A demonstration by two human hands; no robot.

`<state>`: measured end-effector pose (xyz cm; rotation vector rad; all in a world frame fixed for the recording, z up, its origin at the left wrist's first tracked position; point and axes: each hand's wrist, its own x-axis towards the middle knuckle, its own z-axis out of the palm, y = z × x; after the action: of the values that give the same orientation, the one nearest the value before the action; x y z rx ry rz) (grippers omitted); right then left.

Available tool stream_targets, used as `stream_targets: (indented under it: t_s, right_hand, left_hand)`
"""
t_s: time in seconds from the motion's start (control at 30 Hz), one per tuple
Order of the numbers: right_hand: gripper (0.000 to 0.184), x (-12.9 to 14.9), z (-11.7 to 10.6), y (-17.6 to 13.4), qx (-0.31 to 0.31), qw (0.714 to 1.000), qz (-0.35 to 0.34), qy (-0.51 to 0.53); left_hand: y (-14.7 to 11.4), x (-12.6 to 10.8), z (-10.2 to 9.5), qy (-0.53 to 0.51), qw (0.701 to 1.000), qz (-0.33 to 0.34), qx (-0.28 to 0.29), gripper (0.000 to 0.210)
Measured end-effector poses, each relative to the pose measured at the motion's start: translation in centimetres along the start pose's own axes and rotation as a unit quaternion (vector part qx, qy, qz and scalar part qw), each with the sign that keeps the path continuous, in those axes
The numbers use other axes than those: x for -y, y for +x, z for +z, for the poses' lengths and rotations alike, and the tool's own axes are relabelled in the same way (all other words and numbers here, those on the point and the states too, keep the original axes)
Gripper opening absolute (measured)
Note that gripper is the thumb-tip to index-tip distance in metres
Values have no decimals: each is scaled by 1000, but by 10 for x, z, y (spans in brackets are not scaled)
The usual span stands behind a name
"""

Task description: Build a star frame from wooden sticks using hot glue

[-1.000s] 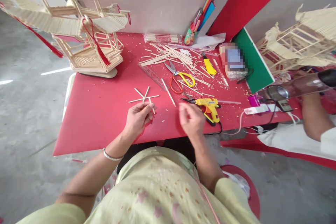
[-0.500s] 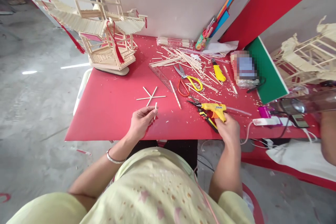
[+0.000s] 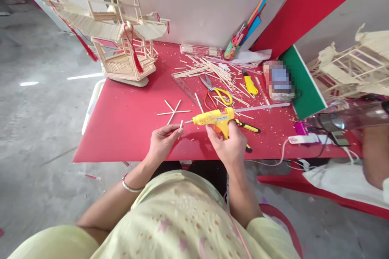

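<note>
Between the thumb and fingers of my left hand (image 3: 164,139) a short wooden stick (image 3: 181,124) is pinched, pointing upward. My right hand (image 3: 229,143) grips a yellow hot glue gun (image 3: 214,118) by its handle, above the table. The gun's nozzle points left, close to the top of the short stick; whether they touch I cannot tell. A clear glue stick (image 3: 264,107) extends from the gun's rear. Just beyond my left hand, several thin sticks (image 3: 173,111) lie crossed in a star shape on the red table (image 3: 121,137).
A stick-built pavilion model (image 3: 127,64) with red tassels stands at the back left. Loose sticks (image 3: 215,68), scissors (image 3: 217,91), a yellow utility knife (image 3: 249,83) and a black-and-yellow cutter (image 3: 247,125) lie about. At right are a power strip (image 3: 304,139) and another person's arm (image 3: 375,153).
My right hand has lifted the glue gun off the table and brought it left, its nozzle now by the short stick. My left hand stays nearly still.
</note>
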<state>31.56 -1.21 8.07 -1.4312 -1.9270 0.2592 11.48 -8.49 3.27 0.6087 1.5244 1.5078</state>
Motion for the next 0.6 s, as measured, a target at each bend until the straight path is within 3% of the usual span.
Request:
stream_targets:
  t_s: [0.23,0.6]
  right_hand:
    - [49,-2,17,-1,-6,996,-59,-64]
    - [46,-2,24,-5,29,999,-12,-16]
  left_hand:
    - [-2,1,-5,-36,999,-8,19,41]
    - [-3,-8,0,-67,997,-16,26,40]
